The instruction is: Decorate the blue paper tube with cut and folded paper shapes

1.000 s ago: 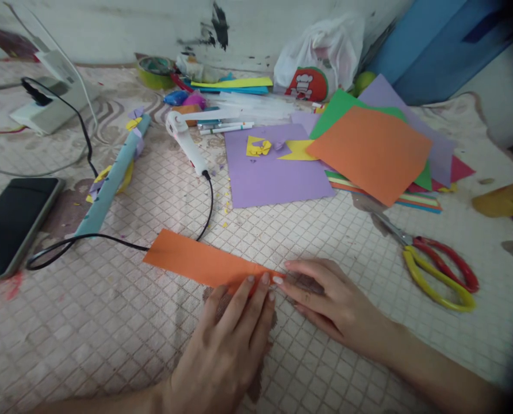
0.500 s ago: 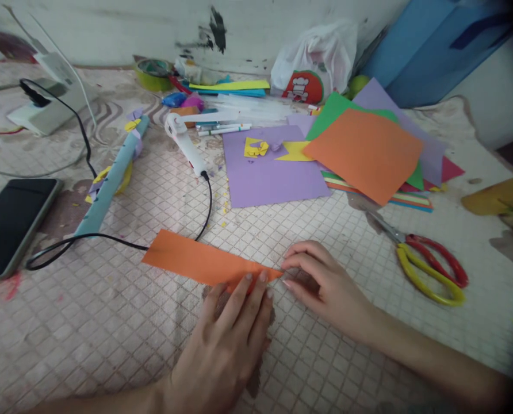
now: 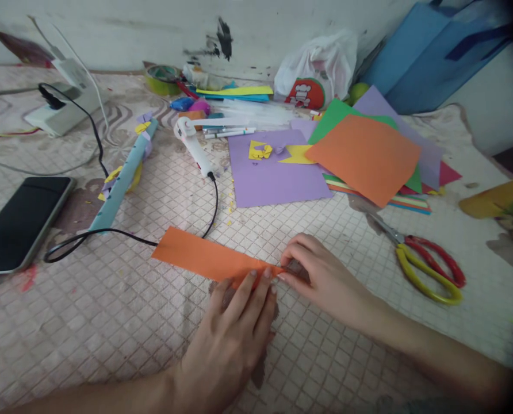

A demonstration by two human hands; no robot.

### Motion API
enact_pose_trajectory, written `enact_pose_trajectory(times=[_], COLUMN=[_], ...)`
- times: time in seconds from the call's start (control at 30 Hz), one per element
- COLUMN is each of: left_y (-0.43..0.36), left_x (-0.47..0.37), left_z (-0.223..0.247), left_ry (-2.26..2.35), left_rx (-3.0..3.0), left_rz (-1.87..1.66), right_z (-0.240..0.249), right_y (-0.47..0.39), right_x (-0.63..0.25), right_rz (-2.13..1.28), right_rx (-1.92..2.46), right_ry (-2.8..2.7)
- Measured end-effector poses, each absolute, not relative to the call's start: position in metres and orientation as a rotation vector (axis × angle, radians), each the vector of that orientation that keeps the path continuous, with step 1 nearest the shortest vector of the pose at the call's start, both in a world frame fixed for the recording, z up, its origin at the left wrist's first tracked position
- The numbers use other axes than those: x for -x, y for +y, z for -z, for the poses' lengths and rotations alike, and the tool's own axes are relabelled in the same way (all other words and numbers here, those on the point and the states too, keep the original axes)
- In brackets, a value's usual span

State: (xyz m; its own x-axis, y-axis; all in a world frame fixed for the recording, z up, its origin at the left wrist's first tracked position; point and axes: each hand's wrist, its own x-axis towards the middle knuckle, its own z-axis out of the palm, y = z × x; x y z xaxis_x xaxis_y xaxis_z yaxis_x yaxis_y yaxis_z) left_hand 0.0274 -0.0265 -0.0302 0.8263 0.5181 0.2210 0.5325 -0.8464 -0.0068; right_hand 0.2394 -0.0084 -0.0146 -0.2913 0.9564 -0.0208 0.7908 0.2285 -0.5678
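Left hand (image 3: 234, 333) lay nearest, flat with fingers together, fingertips pressing down the near end of the orange strip (image 3: 205, 260). Right hand (image 3: 321, 276) sat just beside it, fingers curled, tips pinching the strip's right end at the point where it tapers. The strip lay flat on the mat (image 3: 110, 333), running up-left from both hands, its far end touching the black cable (image 3: 110, 233).

Step in hand, as I read it: folding or creasing the right end of the strip. Next move probably called for the left hand to keep the strip pinned while the right turned the corner over and ran the crease; a slip would skew the fold.

Counts, near to far:
- 1 orange strip, 2 hands on it
- 1 phone (image 3: 21, 221), left edge
- 1 pair of scissors (image 3: 424, 261), right, well apart from the hands
- 1 blue roll (image 3: 125, 175) with yellow and purple scraps stuck on it
- 1 glue gun (image 3: 194, 146), cable attached
- 1 purple sheet (image 3: 274, 178) carrying small yellow cut pieces, count unclear
- 1 stack of coloured sheets (image 3: 368, 155), orange on top; number of sheets not countable
- 1 power strip (image 3: 64, 109)
- 1 tape roll (image 3: 164, 77)
- 1 plastic bag (image 3: 321, 66) by the wall
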Motion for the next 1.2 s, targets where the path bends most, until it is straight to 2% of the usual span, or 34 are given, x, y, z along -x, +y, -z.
enact_pose_trajectory(times=[0.37, 0.47, 0.67, 0.9, 1.1, 1.2], left_y=[-0.026, -0.025, -0.025, -0.023, -0.012, -0.011], left_x=[-0.028, -0.027, -0.026, -0.026, -0.019, -0.022], left_z=[0.031, 0.031, 0.032, 0.031, 0.011, 0.007], left_ry=[-0.865, -0.87, -0.856, -0.878, -1.02, -1.546], left_rx=[2.968, 2.974, 2.974, 3.027, 3.265, 3.705], left_rz=[0.324, 0.345, 0.391, 0.424, 0.866, 1.089], right_z=[0.014, 0.012, 0.006, 0.011, 0.011, 0.008], right_y=[-0.008, -0.007, -0.008, -0.001, 0.001, 0.0], right_x=[-0.236, -0.236, -0.232, -0.228, -0.231, -0.229], right_rz=[-0.623, -0.695, -1.072, -1.076, -1.073, -1.127], right_rx=[1.624, 1.661, 1.692, 1.649, 1.566, 1.478], right_ry=[-2.238, -2.179, -1.884, -1.816, -1.583, -1.387])
